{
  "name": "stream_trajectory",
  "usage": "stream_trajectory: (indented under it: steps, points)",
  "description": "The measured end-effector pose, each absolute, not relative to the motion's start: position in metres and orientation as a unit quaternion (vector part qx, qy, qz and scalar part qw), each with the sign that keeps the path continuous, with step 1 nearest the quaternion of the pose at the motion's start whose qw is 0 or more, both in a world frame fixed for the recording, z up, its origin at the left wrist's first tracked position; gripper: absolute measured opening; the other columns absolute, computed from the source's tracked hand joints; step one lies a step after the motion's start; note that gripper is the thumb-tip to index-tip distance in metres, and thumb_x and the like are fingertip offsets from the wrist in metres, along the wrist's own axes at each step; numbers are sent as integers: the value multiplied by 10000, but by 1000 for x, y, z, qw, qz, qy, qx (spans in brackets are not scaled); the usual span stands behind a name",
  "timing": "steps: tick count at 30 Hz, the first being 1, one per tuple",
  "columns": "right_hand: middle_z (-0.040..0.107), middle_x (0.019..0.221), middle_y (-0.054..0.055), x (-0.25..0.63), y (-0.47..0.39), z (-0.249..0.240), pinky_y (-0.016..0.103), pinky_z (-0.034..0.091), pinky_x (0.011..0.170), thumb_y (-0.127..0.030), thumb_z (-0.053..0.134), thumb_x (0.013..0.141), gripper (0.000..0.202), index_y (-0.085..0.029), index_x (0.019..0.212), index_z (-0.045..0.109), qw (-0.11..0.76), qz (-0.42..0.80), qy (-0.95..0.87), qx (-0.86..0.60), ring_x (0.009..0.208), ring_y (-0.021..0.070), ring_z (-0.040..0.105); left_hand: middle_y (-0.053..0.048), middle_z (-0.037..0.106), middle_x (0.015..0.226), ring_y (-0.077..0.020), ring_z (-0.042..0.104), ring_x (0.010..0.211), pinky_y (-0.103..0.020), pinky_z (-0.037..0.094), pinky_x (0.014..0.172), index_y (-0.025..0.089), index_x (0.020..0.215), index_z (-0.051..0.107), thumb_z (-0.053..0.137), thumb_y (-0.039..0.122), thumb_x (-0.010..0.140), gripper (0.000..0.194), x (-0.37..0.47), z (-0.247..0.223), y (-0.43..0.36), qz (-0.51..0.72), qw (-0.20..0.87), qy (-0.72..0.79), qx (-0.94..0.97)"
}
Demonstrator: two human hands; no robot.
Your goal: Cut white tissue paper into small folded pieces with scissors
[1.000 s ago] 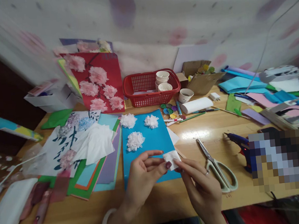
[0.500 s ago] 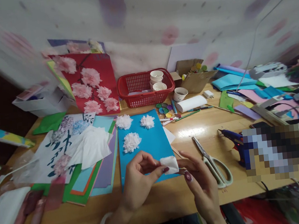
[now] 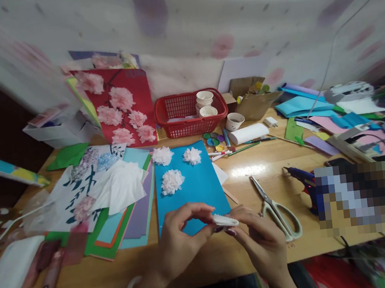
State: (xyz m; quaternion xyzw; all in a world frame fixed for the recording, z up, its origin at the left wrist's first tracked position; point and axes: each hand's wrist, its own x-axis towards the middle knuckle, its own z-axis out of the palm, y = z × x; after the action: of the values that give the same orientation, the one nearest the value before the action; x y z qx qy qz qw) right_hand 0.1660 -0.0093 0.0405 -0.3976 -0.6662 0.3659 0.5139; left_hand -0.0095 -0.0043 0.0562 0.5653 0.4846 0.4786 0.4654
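Near the five o'clock corner of the blue sheet (image 3: 201, 193), we pinch a small folded white paper (image 3: 226, 221).

Our left hand (image 3: 184, 232) grips its left end between thumb and fingers, and our right hand (image 3: 260, 231) grips the other end. Thin as it looks, the paper could tear or crease crookedly if we tug unevenly, and its layers could slip apart if either pinch loosens. At eleven o'clock from it, three white ruffled flowers (image 3: 172, 182) sit on the sheet; a low sweep of our knuckles could crush them. At three o'clock, a careless wrist could knock the scissors (image 3: 271, 203). At two o'clock, the glue gun (image 3: 302, 180) could burn us if hot, which we cannot tell.
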Motion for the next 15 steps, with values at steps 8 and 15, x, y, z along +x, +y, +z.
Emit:
stream_trajectory:
  steps: [8, 15]
  points:
    - [702, 903, 114, 258, -17, 27, 406, 505, 688, -490, 566, 825, 326, -196, 933, 656, 269, 119, -612, -734, 808, 293, 672, 39, 642, 652, -90, 593, 632, -166, 492, 597, 196, 615, 477, 799, 146, 655, 327, -13, 48, 7, 555, 580, 485, 347]
    - [671, 664, 90, 277, -9, 14, 337, 458, 571, -383, 526, 782, 184, -237, 719, 618, 101, 87, -668, -732, 624, 261, 641, 52, 584, 596, -84, 558, 596, -184, 489, 596, 186, 563, 408, 797, 159, 681, 408, -13, 37, 11, 571, 645, 426, 275]
